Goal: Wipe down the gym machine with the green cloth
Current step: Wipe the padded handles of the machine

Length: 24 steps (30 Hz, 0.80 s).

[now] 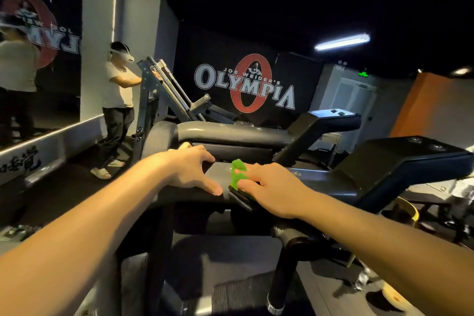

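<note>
A black wall mural (pixel 245 83) reads "JOE WEIDER'S OLYMPIA" across a red O, the lettering reversed in the mirror (pixel 41 33) at left.

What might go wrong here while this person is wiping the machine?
1. The green cloth is bunched small in the right hand, so a pass may miss much of the gym machine.
2. The right hand's fingers sit by the edge of a black bracket and might catch on it.
3. The left hand rests on the machine just beside the cloth, so the hands could bump.
</note>
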Motion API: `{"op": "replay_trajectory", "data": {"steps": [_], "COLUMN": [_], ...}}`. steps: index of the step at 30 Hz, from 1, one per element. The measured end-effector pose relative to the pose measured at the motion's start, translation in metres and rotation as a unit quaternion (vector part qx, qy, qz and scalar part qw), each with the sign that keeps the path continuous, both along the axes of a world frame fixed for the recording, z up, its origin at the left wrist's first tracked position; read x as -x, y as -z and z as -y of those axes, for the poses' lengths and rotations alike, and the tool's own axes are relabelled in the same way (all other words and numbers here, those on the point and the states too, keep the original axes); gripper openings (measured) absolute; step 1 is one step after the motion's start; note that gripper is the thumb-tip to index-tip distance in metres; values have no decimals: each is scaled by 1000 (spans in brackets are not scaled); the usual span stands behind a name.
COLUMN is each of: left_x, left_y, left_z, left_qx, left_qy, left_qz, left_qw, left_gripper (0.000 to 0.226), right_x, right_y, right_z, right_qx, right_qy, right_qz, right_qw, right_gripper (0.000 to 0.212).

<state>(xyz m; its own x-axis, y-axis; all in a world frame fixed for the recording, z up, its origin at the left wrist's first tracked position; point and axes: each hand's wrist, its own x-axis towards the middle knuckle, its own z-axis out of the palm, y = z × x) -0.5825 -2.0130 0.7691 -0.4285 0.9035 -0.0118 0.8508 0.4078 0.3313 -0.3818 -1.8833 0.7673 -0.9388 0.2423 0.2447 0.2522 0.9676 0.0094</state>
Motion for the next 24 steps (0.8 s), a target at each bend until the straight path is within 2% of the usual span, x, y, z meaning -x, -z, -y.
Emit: {"op": "replay_trajectory", "data": {"steps": [3, 9, 12, 16, 19, 22, 24], "left_x": [-1, 1, 7, 17, 23, 22, 16], "left_y": [-1, -3, 1, 6, 12, 19, 19], "left_z": [2, 3, 10, 22, 29, 38, 44], "left_qx": [9, 7, -8, -21, -37, -61, -67], "left_qy": [9, 17, 12, -15, -26, -43, -59], "left_qz": [2, 10, 13, -26, -21, -6, -13], "left_qw": [1000, 1000, 1000, 999, 999, 997, 996], "left_gripper": [107, 105, 109, 121, 132, 119, 103], "right_x": [-2, 24, 42, 9, -25, -43, -38], "right_y": [-1, -17, -16, -15, -22, -26, -25], "right_z": [11, 5, 6, -6, -34, -50, -45], "right_qx": [6, 65, 57, 66, 51, 31, 7], "right_qy": [-62, -59, -39, -46, 28, 108, 102], "right_qz": [19, 39, 38, 62, 63, 65, 82], "right_qw": [998, 995, 997, 995, 996, 992, 991], "right_gripper": [36, 39, 40, 42, 45, 46, 45]}}
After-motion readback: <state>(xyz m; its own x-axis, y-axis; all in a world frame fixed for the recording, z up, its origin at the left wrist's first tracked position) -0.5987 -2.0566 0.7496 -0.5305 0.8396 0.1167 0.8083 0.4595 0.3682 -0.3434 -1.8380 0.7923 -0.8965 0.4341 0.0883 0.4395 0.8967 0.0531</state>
